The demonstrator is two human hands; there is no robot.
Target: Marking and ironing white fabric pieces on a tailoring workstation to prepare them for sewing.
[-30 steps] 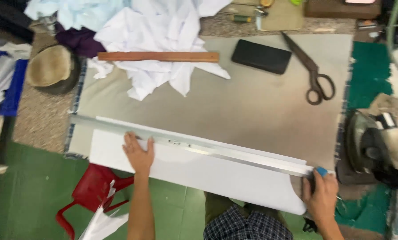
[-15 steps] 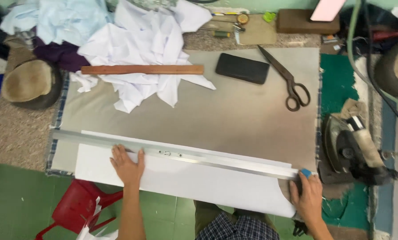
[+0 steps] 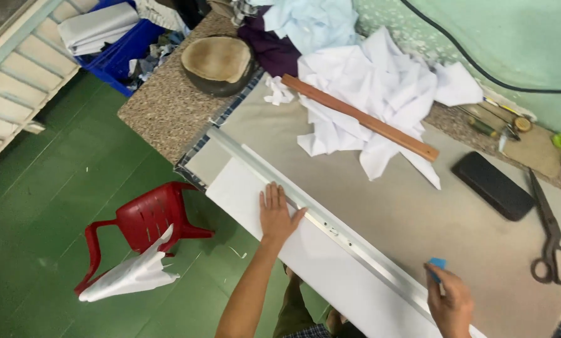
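- A long metal ruler lies slantwise over a white sheet at the near edge of the table.
- The left hand presses flat, fingers spread, on sheet and ruler.
- The right hand pinches a small blue piece of chalk beside the ruler.
- Farther off lie scissors, a wooden stick and crumpled white cloth.
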